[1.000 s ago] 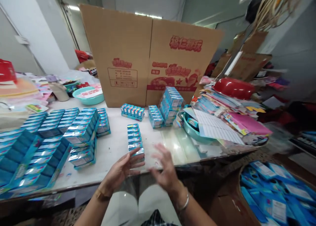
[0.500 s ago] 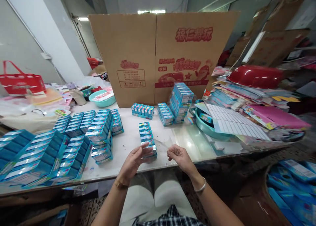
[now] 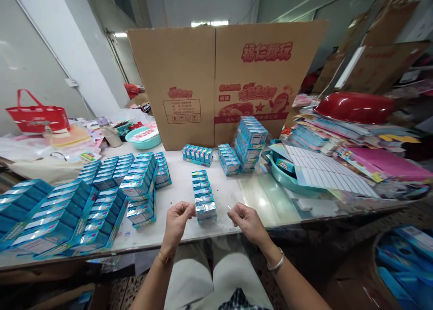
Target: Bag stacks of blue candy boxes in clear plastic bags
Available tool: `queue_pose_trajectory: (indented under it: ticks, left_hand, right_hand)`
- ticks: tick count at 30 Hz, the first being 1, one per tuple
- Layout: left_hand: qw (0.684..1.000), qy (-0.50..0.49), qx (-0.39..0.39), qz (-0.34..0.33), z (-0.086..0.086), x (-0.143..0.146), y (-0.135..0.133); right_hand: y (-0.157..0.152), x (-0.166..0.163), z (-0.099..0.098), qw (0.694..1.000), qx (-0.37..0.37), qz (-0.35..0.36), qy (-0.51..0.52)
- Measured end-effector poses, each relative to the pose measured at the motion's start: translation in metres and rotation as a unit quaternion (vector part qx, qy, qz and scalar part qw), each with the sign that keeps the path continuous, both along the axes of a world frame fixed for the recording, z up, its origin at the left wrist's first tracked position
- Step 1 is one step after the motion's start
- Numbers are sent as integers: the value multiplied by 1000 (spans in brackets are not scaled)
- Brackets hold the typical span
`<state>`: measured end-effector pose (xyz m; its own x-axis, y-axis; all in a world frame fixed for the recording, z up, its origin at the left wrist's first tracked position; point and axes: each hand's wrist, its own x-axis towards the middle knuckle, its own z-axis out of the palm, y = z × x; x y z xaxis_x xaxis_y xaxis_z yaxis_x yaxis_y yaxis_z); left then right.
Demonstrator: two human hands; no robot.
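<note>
A row of small blue boxes (image 3: 204,190) stands on the white table in front of me, its near end between my hands. My left hand (image 3: 179,217) is closed in a pinch just left of the nearest box. On the other side, my right hand (image 3: 245,219) is also pinched, a short gap from the row. A thin clear plastic film (image 3: 223,216) faintly glints between the fingertips of both hands; most of its outline is too transparent to follow.
Several blue box packs (image 3: 138,174) fill the table's left side. A stack of packs (image 3: 250,143) stands before the large carton (image 3: 182,66). To the right are a teal basin (image 3: 291,179), piled card sheets and a red basin (image 3: 355,107). A carton of blue packs (image 3: 402,256) sits lower right.
My left hand has gone from open fingers over the near end of the row to a pinch at its left side. My right hand stays pinched, nearly in place.
</note>
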<state>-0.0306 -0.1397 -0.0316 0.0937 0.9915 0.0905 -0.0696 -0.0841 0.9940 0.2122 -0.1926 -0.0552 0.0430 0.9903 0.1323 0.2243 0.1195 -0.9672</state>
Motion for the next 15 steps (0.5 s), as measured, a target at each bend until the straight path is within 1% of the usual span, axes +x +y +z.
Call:
queue_pose_trajectory:
  ticks: [2,5,6,8,10,11,13,15]
  left_hand:
    - [1000,0,4,12,-1,1,1]
    - [999,-23,-2,48,-2,-2,4]
    - [998,-31,-7,61,-3,-4,5]
    - [996,-40,-13,83,-5,-9,6]
    - [995,-44,-14,91,-8,-12,6]
    - [995,-46,-15,90,-10,-13,6]
    - [995,-50,-24,84,-13,-13,3]
    - [996,-45,-36,73,-16,-10,-1]
  right_hand:
    - [2,0,0,1000,-1,7,23]
    - [3,4,1,998,-12,21,59]
    - [3,5,3,998,-7,11,53]
    - [0,7,12,999,30,-32,13]
    - [-5,4,29,994,89,-69,-16]
    - [-8,0,41,991,116,-71,-11]
    - [-18,-12,70,986,161,-34,30]
    - [-34,-23,102,973,208,32,90]
